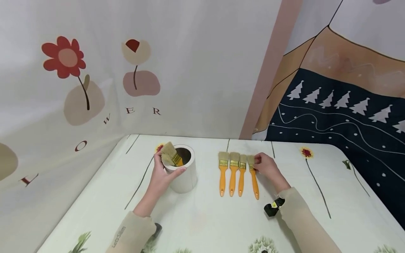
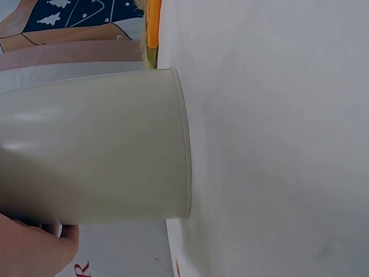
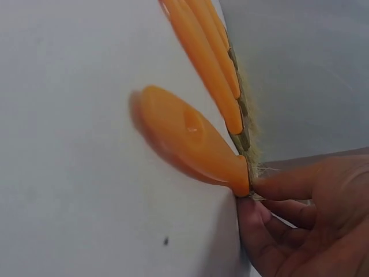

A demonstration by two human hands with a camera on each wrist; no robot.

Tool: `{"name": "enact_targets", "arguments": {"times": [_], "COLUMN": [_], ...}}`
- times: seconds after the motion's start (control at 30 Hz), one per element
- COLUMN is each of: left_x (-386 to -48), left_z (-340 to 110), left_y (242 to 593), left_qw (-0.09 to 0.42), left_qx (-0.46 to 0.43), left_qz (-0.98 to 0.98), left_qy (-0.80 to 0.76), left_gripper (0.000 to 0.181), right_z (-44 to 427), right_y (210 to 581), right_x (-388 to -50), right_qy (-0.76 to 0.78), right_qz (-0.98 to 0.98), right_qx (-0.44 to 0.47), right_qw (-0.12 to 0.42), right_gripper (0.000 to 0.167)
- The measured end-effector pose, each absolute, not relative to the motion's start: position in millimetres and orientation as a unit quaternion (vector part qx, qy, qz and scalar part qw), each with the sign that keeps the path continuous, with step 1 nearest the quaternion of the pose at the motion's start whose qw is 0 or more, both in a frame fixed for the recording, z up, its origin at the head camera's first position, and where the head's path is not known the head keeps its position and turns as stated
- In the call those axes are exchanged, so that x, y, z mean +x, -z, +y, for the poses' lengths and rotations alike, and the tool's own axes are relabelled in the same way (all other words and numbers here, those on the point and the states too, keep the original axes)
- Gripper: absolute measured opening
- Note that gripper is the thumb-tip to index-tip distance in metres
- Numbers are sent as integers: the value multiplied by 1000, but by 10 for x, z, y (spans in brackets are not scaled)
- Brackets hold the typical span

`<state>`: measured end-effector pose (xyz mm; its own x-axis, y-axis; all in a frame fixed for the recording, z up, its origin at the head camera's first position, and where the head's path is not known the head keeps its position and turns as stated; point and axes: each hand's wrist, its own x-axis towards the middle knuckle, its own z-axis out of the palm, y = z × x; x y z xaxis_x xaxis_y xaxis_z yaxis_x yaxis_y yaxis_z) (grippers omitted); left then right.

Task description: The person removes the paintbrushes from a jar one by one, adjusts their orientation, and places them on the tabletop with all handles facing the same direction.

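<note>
At the left of the table my left hand [image 1: 159, 178] grips a white cylindrical container [image 1: 185, 179] near its rim, thumb at the front. The container's smooth side [image 2: 104, 144] fills much of the left wrist view. A paintbrush [image 1: 171, 151] stands bristles-up in it, leaning left, most of its handle hidden. To the right, several orange-handled paintbrushes [image 1: 223, 174] lie in a row, bristles away from me. My right hand [image 1: 267, 166] pinches the rightmost paintbrush [image 1: 254, 181] by its bristle end; its handle [image 3: 196, 138] angles away from the others in the right wrist view.
A white cloth printed with flowers [image 1: 306, 153] covers the table. Behind it hangs a pale curtain [image 1: 202, 70] with flower prints, and a dark blue printed cloth [image 1: 335, 116] is at the right. Black wrist devices [image 1: 274, 207] sit below both sleeves.
</note>
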<state>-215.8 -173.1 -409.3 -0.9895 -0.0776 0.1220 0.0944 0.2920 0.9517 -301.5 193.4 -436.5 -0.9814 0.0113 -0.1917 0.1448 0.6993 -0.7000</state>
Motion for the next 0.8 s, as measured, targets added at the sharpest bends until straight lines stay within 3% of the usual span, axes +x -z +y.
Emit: {"name": "enact_targets", "arguments": {"times": [0.8], "left_x": [-2156], "left_z": [-1738], "left_y": [4082], "left_qw": [78], "left_qx": [-16], "left_qz": [-799], "left_qy": [596], "left_gripper": [94], "right_z": [1961], "right_y": [4319], "right_x": [-3002], "right_qy": [448], "right_qz": [884], "right_qx": [71], "right_qw": [115], "right_gripper": [47]}}
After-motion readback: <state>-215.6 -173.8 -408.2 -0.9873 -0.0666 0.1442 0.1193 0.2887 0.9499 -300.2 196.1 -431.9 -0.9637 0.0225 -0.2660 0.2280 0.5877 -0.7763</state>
